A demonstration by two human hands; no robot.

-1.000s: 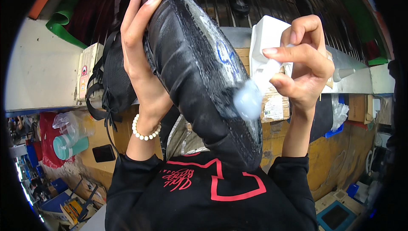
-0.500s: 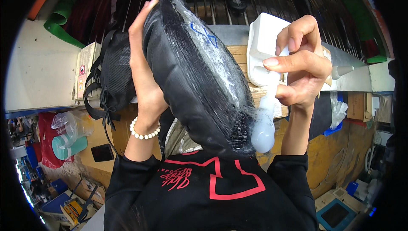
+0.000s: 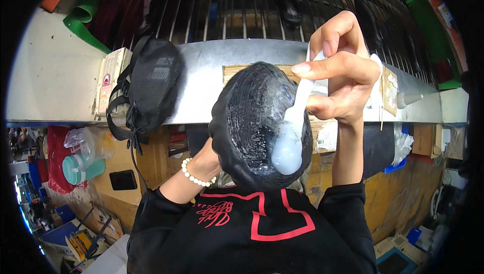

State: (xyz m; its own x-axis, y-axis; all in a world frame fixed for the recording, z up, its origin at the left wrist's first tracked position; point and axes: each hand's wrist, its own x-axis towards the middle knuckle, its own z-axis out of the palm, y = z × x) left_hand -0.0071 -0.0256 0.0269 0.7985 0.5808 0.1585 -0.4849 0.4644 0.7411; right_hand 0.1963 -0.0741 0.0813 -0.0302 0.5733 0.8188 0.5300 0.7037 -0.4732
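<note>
A black padded shoe upper (image 3: pixel 242 117) is held up in front of my chest, its rough underside facing me and streaked with wet, whitish liquid. My left hand (image 3: pixel 205 159) grips it from below and behind; the fingers are hidden by the shoe upper. Above it on the right, my right hand (image 3: pixel 343 67) pinches the handle of a white brush (image 3: pixel 296 117) between thumb and fingers. The brush's rounded, milky head rests against the lower right part of the underside. Any bristles are hidden against the surface.
A black mesh bag (image 3: pixel 155 77) lies on the metal bench (image 3: pixel 196 67), beside a small box (image 3: pixel 112 79). Beyond runs a rack of metal bars (image 3: pixel 242 6) with a dark shoe (image 3: pixel 286 1) on it. A white nozzle (image 3: pixel 408 100) lies to the right, a phone (image 3: pixel 123 180) lower left.
The shoe upper has been tipped so its end now faces me, lower than before. My left hand moved down behind it. The brush shifted left across the underside, along with my right hand.
</note>
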